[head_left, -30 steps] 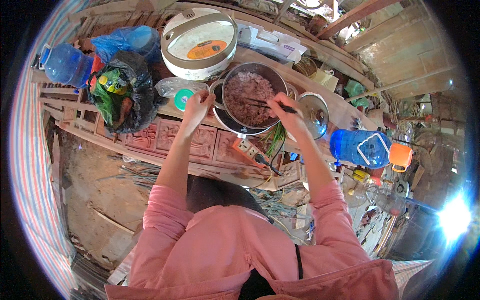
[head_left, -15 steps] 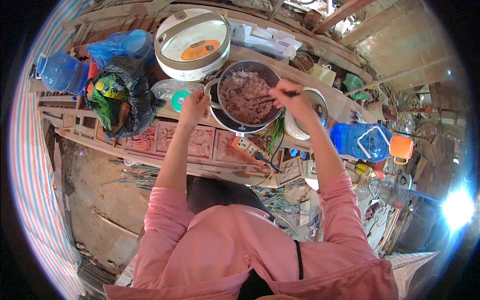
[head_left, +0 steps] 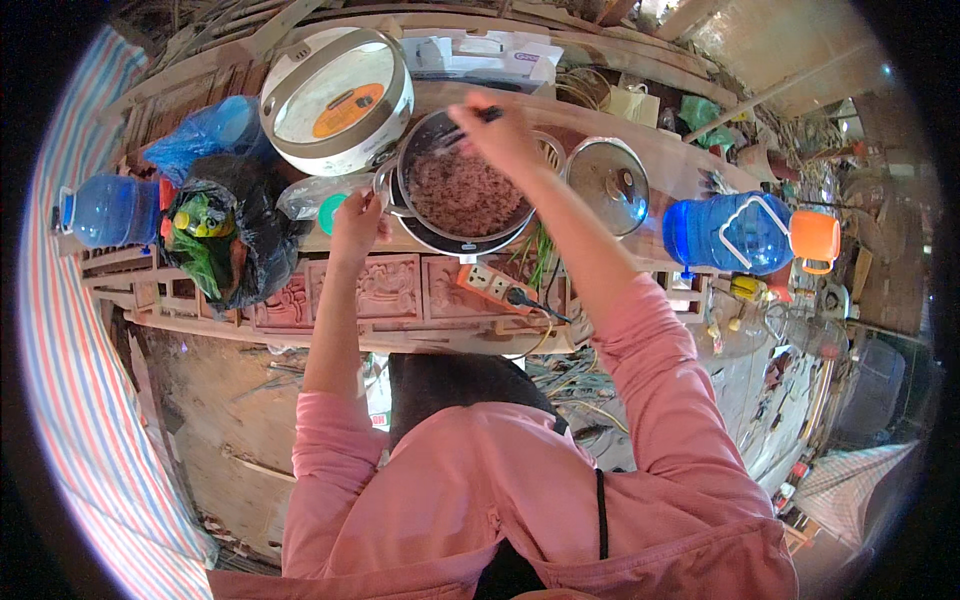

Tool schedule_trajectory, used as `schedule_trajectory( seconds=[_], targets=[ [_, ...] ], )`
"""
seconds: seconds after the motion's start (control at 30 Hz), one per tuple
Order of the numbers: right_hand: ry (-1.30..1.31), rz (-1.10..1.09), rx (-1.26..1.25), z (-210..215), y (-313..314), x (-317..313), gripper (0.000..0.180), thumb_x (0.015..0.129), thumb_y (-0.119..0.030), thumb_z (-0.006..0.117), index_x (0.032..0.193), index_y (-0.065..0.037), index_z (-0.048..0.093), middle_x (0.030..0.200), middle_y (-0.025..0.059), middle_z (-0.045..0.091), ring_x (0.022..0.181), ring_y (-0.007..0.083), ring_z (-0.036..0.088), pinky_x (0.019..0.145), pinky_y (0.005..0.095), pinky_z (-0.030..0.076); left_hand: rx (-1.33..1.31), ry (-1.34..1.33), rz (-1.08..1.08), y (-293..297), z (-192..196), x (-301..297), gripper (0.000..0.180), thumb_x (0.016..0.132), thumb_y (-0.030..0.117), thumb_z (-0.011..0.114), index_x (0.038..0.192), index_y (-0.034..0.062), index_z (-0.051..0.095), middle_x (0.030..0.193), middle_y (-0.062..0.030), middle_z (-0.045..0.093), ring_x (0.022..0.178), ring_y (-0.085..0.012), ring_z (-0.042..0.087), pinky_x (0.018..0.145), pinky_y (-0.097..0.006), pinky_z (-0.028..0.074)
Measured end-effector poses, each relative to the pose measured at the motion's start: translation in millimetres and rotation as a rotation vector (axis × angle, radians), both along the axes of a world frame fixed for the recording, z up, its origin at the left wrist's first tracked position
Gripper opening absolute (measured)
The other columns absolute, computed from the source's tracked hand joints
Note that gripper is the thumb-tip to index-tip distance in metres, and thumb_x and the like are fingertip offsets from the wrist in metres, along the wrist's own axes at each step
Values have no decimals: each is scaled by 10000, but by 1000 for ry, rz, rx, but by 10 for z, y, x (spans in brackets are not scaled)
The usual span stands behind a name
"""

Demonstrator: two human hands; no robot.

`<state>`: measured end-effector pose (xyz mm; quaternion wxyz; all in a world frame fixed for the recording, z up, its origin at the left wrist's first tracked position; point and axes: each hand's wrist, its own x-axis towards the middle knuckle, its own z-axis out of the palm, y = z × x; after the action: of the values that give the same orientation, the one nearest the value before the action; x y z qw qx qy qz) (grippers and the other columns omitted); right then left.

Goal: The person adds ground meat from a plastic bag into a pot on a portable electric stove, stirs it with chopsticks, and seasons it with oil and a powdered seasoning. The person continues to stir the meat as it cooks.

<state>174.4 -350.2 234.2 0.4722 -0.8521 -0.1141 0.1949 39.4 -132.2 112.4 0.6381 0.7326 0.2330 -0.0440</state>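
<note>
Right hand (head_left: 505, 135) now farther across the pot (head_left: 462, 190) — grip clamped on chopsticks (head_left: 462, 130); left hand (head_left: 358, 218) clasping rim.

The pot (head_left: 460, 190) is hemmed in: the cooker (head_left: 335, 95) stands close at its left rear, a glass lid (head_left: 607, 185) just to its right, and a black bag (head_left: 225, 240) further left. The left hand (head_left: 358, 215) blocks the pot's left rim, the right hand (head_left: 505, 135) its far rim. The near rim is open from above; a power strip (head_left: 493, 287) lies just before it.
</note>
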Motion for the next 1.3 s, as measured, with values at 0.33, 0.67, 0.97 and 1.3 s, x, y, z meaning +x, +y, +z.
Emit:
schedule_trajectory(
  seconds=[0.33,0.67,0.97,1.3],
  targets=[
    [43,195,-184,-205,-395,106,294,963,-319,652,877,-43,598,715,107,644,594,211,667,602,363,499,-72,-21,-2,-13,122,-10,198,1008,174,583,941,-9,618,689,-49,600,498,-124,573,442,-276,479],
    [217,307,8,-110,-770,-86,274,944,-276,714,884,-30,610,749,14,622,669,120,633,584,287,486,-62,-24,-24,-7,154,-24,211,1011,180,582,875,18,574,660,-44,582,485,-119,562,444,-271,466],
    [-436,317,-147,-167,-872,5,262,939,-255,693,898,-25,574,759,143,598,711,279,586,696,394,464,-105,-21,42,-58,182,-42,210,1000,185,601,893,4,603,647,-30,562,506,-106,566,440,-273,472],
    [-197,209,47,-185,-523,-320,280,980,-226,670,881,16,568,779,19,629,757,125,631,664,297,532,-147,24,54,-133,278,-52,270,1019,273,599,977,12,652,730,-9,587,582,-94,560,524,-258,496]
  ],
)
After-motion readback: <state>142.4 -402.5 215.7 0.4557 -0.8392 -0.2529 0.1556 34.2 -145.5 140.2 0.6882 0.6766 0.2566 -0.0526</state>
